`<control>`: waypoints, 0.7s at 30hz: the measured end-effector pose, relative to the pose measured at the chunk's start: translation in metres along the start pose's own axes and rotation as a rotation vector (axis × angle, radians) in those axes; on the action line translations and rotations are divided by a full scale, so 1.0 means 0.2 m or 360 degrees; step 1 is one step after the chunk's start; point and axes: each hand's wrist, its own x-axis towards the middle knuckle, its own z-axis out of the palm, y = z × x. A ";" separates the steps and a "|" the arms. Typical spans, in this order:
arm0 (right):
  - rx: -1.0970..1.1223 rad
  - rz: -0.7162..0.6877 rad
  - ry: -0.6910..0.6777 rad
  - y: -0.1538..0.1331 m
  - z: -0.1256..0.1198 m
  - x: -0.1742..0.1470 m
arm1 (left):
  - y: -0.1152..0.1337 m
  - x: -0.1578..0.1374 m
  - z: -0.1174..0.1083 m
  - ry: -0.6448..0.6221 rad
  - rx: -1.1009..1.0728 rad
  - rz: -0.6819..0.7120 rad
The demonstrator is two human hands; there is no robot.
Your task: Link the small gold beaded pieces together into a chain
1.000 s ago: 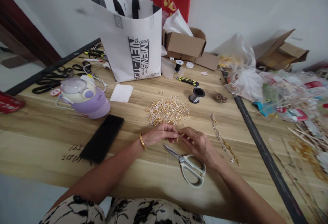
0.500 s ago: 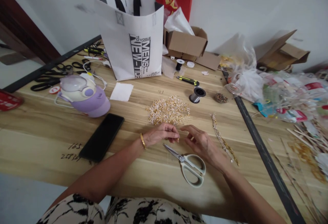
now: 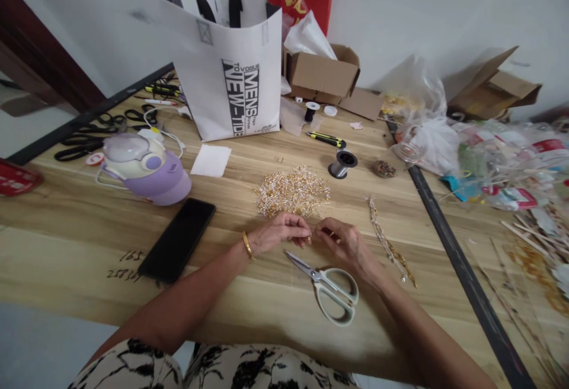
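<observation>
My left hand [image 3: 284, 230], with a gold bracelet [image 3: 248, 246] at its wrist, is closed in a pinch. A tiny gold-orange bit, perhaps a bead, shows at its fingertips. My right hand [image 3: 341, 242] faces it with thumb and forefinger pinched together; whatever lies between them is too small to make out. Just beyond both hands spreads a pile of small gold and clear beads [image 3: 291, 190]. Scissors [image 3: 331, 288] with pale handles lie below the hands, blades towards the left hand. Right of my right hand rest beaded strands [image 3: 386, 238] in silver and gold.
A black phone [image 3: 178, 239] and a purple cup [image 3: 153, 172] are on the left. Behind the pile are a wire spool [image 3: 342, 164], a utility knife [image 3: 326, 139] and a white bag [image 3: 231, 75]. Plastic bags and bottles [image 3: 511, 158] crowd the right, past a dark strip [image 3: 453, 246].
My right hand has drawn its fingers together near the left fingertips, shifting slightly. My left hand stays almost where it was. The scissors and bead pile look unmoved.
</observation>
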 end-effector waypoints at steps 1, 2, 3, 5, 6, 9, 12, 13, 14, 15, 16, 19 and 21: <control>0.0025 0.0065 0.0035 0.02 0.01 0.00 | 0.00 0.00 0.00 0.0008 0.0001 -0.0008; 0.0057 0.0131 0.0071 0.04 0.01 0.00 | 0.00 0.00 0.00 0.0015 0.0002 -0.0014; 0.0095 0.0189 0.0115 0.06 0.02 0.00 | 0.01 0.00 0.00 0.0022 -0.0001 -0.0019; 0.0207 0.0308 0.0215 0.11 0.05 0.00 | 0.01 0.00 0.01 0.0039 -0.0010 -0.0015; 0.0294 0.0359 0.0285 0.13 0.07 0.01 | 0.01 0.00 0.01 0.0053 -0.0005 0.0000; 0.0602 0.0435 0.0392 0.18 0.11 0.01 | 0.01 0.01 0.01 0.0141 0.0068 0.0060; 0.0682 0.0397 0.0444 0.19 0.13 0.01 | 0.02 0.01 0.02 0.0254 0.0191 0.0097; 0.0662 0.0362 0.0455 0.18 0.13 0.00 | 0.03 0.01 0.03 0.0285 0.0235 0.0106; 0.0639 0.0323 0.0456 0.17 0.13 0.00 | 0.04 0.01 0.04 0.0309 0.0280 0.0117; 0.0617 0.0285 0.0446 0.16 0.13 0.00 | 0.05 0.01 0.04 0.0323 0.0324 0.0132; 0.0598 0.0252 0.0420 0.15 0.13 0.00 | 0.05 0.01 0.05 0.0327 0.0363 0.0151; 0.0573 0.0129 0.0241 0.12 0.11 0.00 | 0.06 0.01 0.07 0.0316 0.0471 0.0225; 0.0573 -0.0009 0.0111 0.10 0.11 0.00 | 0.06 0.01 0.08 0.0337 0.0554 0.0302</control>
